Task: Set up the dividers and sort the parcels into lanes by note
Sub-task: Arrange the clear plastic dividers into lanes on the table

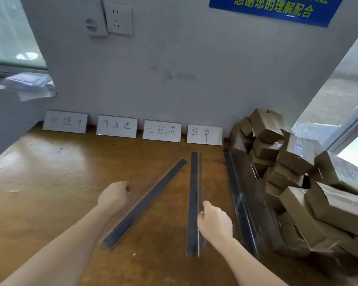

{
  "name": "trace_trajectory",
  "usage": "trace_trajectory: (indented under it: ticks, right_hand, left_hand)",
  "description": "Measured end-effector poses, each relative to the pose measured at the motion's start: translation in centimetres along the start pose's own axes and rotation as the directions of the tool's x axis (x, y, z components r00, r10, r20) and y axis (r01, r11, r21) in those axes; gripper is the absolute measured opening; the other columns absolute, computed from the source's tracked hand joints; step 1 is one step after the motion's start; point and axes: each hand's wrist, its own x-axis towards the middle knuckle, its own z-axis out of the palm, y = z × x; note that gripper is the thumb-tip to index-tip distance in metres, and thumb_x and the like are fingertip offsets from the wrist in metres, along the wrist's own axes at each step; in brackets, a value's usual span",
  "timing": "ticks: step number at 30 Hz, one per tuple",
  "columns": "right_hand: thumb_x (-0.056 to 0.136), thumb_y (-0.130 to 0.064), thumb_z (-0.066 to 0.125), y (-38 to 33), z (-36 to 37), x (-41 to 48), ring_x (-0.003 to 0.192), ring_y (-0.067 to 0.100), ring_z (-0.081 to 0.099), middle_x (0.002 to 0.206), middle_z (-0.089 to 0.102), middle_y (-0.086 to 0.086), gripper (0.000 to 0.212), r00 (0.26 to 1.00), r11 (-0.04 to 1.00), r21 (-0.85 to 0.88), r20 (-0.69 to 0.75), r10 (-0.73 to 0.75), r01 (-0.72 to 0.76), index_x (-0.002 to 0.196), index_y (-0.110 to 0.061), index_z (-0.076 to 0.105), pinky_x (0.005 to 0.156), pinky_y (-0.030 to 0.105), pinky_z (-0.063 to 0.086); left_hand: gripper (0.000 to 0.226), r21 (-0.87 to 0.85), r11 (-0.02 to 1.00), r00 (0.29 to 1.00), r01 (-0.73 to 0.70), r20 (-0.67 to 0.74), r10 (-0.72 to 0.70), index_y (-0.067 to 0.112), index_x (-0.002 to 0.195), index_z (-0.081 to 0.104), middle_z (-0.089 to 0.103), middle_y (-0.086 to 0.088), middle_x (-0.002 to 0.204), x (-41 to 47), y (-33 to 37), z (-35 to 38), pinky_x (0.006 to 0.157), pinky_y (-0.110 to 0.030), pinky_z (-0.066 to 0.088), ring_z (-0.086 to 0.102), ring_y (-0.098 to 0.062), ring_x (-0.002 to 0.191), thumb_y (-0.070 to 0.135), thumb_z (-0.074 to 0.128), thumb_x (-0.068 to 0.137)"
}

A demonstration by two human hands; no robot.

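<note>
— Right hand (215, 222)?
— Closed around the middle divider (194, 203), fingers pinching its near half; strip lying straight, running near to far on the brown table (50, 193).
— Left hand (114, 196)?
— Curled into a loose fist, holding nothing, just left of the slanted divider (147, 201). Touching it or not: cannot tell.
— Slanted how?
— Near end swung left, far end leaning right toward the far tip of the middle strip, the two tips close but apart.
— Any more strips?
— Right divider (239, 201), farther right, flat along the edge of the parcel heap.
— And the parcels (293, 172)?
— Brown cardboard boxes piled loose at the right side, up against the wall and window.
— Notes?
— Four white note cards (161, 130) propped along the far wall (194, 69), side by side, handwritten characters on each. Rightmost card just beyond the middle strip's far end.
</note>
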Motion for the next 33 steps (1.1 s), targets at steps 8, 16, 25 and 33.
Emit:
trace_trajectory:
  ticks: [8, 16, 25, 33]
  right_hand:
    - [0.101, -0.033, 0.043, -2.7, 2.6, -5.1, 0.096, 0.015, 0.068, 0.114, 0.069, -0.002, 0.047, 0.988, 0.994, 0.029, 0.110, -0.104, 0.102, 0.146, -0.019, 0.036, 0.079, 0.026, 0.057]
    - [0.099, -0.021, 0.044, -6.1, 2.4, -7.1, 0.095, 0.020, 0.068, 0.111, 0.069, 0.000, 0.034, 0.986, 0.988, 0.043, 0.071, -0.154, 0.151, 0.133, -0.018, 0.047, 0.078, 0.029, 0.055]
    - [0.101, -0.024, 0.042, -14.4, 4.4, -7.8, 0.100, 0.015, 0.067, 0.122, 0.066, -0.004, 0.042, 0.977, 0.975, 0.069, 0.024, -0.212, 0.210, 0.143, -0.021, 0.043, 0.080, 0.024, 0.056]
    - [0.101, -0.019, 0.038, -25.5, 6.9, -8.4, 0.104, 0.021, 0.065, 0.125, 0.065, 0.000, 0.045, 0.979, 0.978, 0.053, 0.025, -0.202, 0.200, 0.146, -0.019, 0.040, 0.064, 0.026, 0.040]
  left_hand:
    - [0.011, 0.057, 0.993, 0.976, 0.100, 0.186, -0.109, 0.020, 0.090, 0.067, 0.067, 0.002, 0.083, -7.9, -4.1, 0.3, 0.061, -0.028, 0.053, 0.065, -0.019, 0.075, 0.024, 0.057, 0.087]
    - [0.014, -0.050, 0.993, 0.984, 0.105, -0.141, -0.111, 0.020, 0.090, 0.033, 0.048, 0.007, 0.071, -13.6, -5.1, 0.4, 0.043, -0.024, 0.026, 0.044, -0.010, 0.054, 0.019, 0.035, 0.103]
    - [0.018, -0.066, 0.996, 0.962, 0.062, -0.261, -0.077, 0.016, 0.091, 0.035, 0.046, 0.003, 0.067, -13.7, -12.9, -2.6, 0.043, -0.027, 0.026, 0.042, -0.016, 0.053, 0.018, 0.024, 0.106]
    - [0.018, -0.107, 0.993, 0.949, 0.045, -0.307, -0.076, 0.015, 0.094, 0.039, 0.054, 0.000, 0.072, -12.0, -23.9, -7.0, 0.049, -0.033, 0.036, 0.053, -0.023, 0.061, 0.023, 0.027, 0.105]
